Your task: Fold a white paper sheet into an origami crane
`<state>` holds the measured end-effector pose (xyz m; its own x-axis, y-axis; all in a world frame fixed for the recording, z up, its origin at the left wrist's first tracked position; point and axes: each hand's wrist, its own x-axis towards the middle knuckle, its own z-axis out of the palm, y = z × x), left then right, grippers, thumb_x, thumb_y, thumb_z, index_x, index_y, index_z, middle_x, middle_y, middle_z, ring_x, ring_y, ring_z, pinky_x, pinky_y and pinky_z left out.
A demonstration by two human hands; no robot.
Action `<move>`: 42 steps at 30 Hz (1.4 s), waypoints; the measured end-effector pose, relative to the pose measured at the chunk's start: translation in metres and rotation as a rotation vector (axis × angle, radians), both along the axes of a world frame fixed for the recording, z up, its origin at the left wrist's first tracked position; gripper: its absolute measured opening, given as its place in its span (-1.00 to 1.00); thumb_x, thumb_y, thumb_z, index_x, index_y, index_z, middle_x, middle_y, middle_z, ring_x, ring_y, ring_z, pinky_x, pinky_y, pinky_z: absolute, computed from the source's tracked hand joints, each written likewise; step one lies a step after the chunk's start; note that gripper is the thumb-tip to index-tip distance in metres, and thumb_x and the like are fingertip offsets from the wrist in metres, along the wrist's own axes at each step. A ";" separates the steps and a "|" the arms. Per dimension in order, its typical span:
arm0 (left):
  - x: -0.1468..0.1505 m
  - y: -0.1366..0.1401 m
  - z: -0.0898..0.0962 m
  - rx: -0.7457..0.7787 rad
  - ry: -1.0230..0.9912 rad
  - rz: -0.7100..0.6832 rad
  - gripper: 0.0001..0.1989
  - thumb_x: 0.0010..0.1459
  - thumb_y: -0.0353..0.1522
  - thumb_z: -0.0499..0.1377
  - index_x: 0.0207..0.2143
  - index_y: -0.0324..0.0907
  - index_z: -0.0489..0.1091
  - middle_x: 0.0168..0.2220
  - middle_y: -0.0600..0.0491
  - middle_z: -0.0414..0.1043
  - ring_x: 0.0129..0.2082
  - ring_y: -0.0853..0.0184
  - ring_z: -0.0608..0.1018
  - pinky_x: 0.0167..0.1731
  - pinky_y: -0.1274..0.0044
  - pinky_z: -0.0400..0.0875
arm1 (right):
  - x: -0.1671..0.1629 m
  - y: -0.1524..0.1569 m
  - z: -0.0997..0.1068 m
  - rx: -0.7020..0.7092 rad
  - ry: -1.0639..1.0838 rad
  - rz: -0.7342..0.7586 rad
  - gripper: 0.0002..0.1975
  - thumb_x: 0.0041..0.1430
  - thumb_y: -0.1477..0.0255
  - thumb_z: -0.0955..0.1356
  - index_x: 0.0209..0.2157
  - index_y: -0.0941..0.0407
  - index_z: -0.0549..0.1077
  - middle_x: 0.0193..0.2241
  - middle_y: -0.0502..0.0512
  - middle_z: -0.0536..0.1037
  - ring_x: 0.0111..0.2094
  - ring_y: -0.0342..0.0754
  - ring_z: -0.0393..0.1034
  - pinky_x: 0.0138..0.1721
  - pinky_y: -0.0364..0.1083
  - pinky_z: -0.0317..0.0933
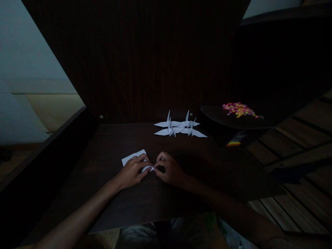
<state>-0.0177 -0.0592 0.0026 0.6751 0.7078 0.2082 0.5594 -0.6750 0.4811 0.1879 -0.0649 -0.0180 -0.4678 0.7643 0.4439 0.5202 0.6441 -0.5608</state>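
Observation:
A partly folded sheet of white paper (140, 153) lies on the dark tabletop in front of me. My left hand (135, 170) rests over it, its fingers curved and pressing the paper against the table. At the paper's right tip, my right hand (167, 168) pinches the point between thumb and forefinger. The hands nearly meet there, and the left fingers cover much of the paper's middle. Beyond my hands, several white origami cranes (169, 131) stand close together, with their wings spread and overlapping.
A dark panel (155, 69) rises behind the tabletop (124, 204). On the right, a rounded shelf (215, 114) bears a heap of small pink, yellow and orange pieces (238, 109). A raised board (52, 145) borders the left side. Wooden slats (306, 204) show at the lower right.

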 end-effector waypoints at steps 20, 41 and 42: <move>0.004 0.001 -0.004 -0.030 -0.009 -0.015 -0.78 0.27 -0.33 0.00 -0.21 -0.10 0.43 -0.20 0.03 0.34 -0.22 0.32 0.41 -0.17 0.50 0.29 | 0.002 0.002 0.004 -0.012 -0.008 -0.029 -0.92 -0.08 0.60 0.38 -0.49 0.15 0.49 -0.43 0.07 0.39 -0.37 -0.10 0.31 -0.34 -0.12 0.21; 0.009 -0.001 -0.003 0.052 0.030 -0.043 -0.80 0.29 -0.35 -0.06 -0.24 -0.16 0.34 -0.22 -0.02 0.30 -0.20 0.27 0.34 -0.12 0.40 0.24 | 0.001 0.004 0.003 0.011 0.004 -0.032 -0.93 -0.09 0.60 0.37 -0.50 0.16 0.48 -0.44 0.08 0.39 -0.40 -0.10 0.33 -0.37 -0.13 0.21; 0.009 0.000 -0.004 0.040 0.023 -0.047 -0.80 0.29 -0.35 -0.06 -0.24 -0.16 0.34 -0.21 -0.02 0.29 -0.19 0.26 0.34 -0.11 0.40 0.24 | 0.001 0.004 0.003 0.009 0.000 -0.032 -0.93 -0.09 0.60 0.37 -0.50 0.17 0.48 -0.44 0.08 0.39 -0.40 -0.10 0.33 -0.37 -0.13 0.21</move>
<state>-0.0089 -0.0597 -0.0012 0.7126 0.6663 0.2198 0.5368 -0.7195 0.4407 0.1890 -0.0612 -0.0153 -0.4429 0.7749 0.4510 0.5408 0.6321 -0.5549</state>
